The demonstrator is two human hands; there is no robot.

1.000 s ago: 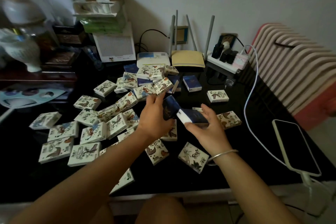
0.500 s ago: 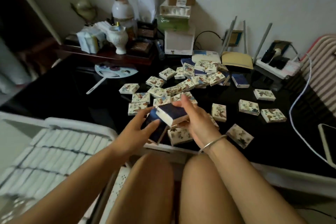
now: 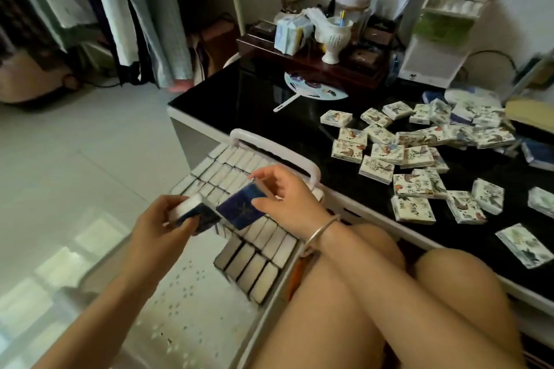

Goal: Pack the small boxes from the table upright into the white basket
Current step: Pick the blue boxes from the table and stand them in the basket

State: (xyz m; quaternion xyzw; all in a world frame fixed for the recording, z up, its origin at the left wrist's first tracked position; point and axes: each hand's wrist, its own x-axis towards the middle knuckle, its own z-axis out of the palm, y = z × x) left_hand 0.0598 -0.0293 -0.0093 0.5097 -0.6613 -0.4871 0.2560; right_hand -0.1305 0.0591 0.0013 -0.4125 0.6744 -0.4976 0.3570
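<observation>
Both hands are over the white basket (image 3: 302,163), which stands on the floor against the near-left edge of the black worktop (image 3: 260,99). Each hand holds one dark blue box: two boxes in hand.

The left hand (image 3: 163,223) is closed around its blue box (image 3: 196,213), thumb on the blue face and fingers underneath; the white edge of the box faces up and away, and its long axis runs roughly left to right, tilted. The right hand (image 3: 287,198) pinches the second blue box (image 3: 241,208) by its far upper corner and right side, fingers fairly narrow; the broad blue face is turned up toward the camera and the long axis slants from lower left to upper right. The two boxes lie just beside each other; whether they touch cannot be told.

In the basket the packed boxes (image 3: 254,266) stand on edge in tight rows, narrow edges up, filling the far part and the right side. At least five rows show; the hands hide part, so an exact count cannot be given. The near-left basket floor is bare.

On the worktop the loose patterned boxes (image 3: 413,186) lie flat, broad faces up, at mixed headings, some overlapping. Roughly thirty show; the far pile is too blurred to count. A bracelet (image 3: 322,228) sits on the right wrist.
</observation>
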